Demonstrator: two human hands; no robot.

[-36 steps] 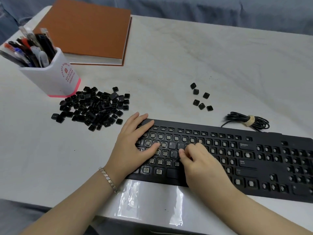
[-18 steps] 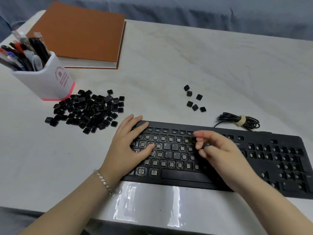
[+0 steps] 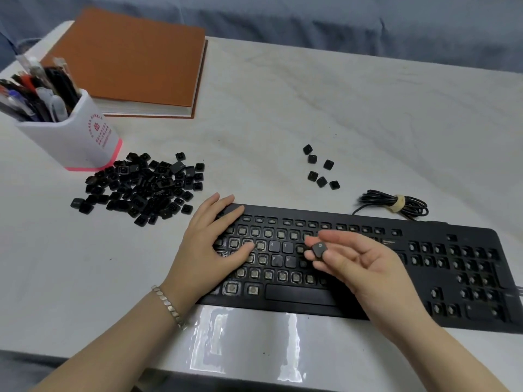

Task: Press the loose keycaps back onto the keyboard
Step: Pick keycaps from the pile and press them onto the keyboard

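One keycap (image 3: 319,251), marked G, is pinched between thumb and fingertips of the right hand (image 3: 365,267), just above the keyboard (image 3: 300,296) mid letter rows. Left hand (image 3: 209,250) lies flat on the keyboard's left end, fingers straight. Most sockets are bare. Keycap pile (image 3: 141,188) sits left by the pen cup (image 3: 70,140); six keycaps (image 3: 312,175) lie beyond, near the coiled cable (image 3: 393,203).

keyboard (image 3: 467,236) right end cut off at edge; keycap pile (image 3: 141,188) legends too small
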